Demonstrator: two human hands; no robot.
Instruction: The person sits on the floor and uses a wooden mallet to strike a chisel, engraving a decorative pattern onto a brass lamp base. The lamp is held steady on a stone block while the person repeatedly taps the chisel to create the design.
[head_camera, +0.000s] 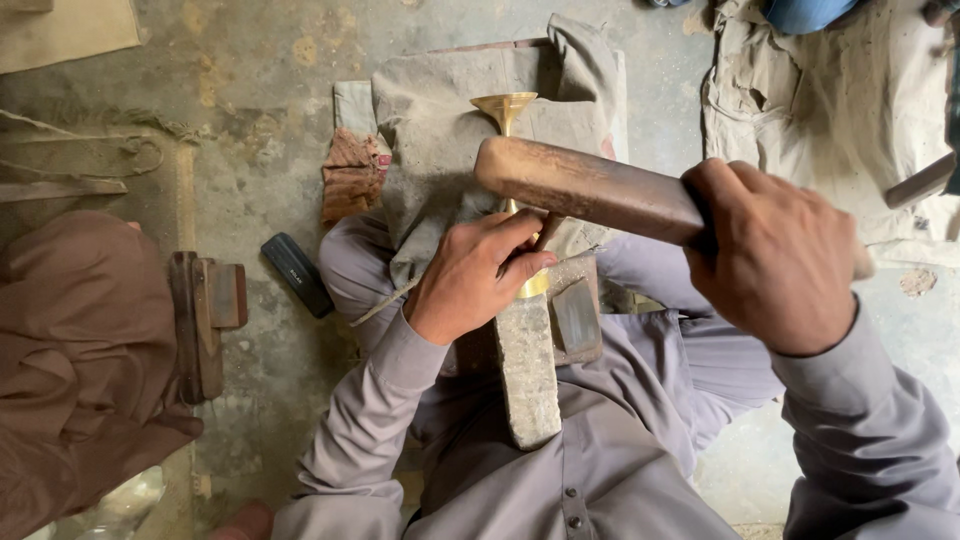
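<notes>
the middle of the brass stem (507, 118) is hidden behind the wooden mallet (585, 185) and the left hand (470, 280). the mallet's far end is covered by the right hand (775, 255). a blue thing (803, 12) is cut off by the top edge.

The mallet (590, 188) crosses above the brass piece (506, 110), barring the way down from the right. Bare floor (255, 170) lies open at left, past the black case (297, 274). Rumpled cloth (440, 130) crowds the far side; perhaps a slim gap beside the stone block (527, 365).
</notes>
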